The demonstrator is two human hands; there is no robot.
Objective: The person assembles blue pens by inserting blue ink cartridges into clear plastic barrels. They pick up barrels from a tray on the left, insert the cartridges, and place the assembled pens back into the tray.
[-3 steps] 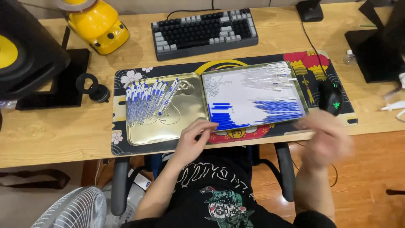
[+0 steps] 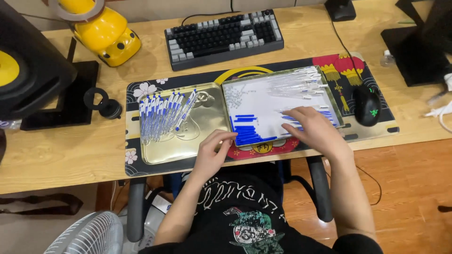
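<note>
The right hand (image 2: 316, 128) lies flat, fingers spread and unclenched, on blue pen parts (image 2: 248, 129) in the right tray (image 2: 336, 106); whether a part is pinched cannot be told. The left hand (image 2: 213, 151) rests with loosely curled fingers, grasping nothing, at the front edge of the left tray (image 2: 207, 141), near the assembled pens (image 2: 162, 117). Clear barrels (image 2: 294, 84) lie behind the right hand. A mouse (image 2: 367, 104) sits just right of the trays; a keyboard (image 2: 223, 37) stands beyond.
</note>
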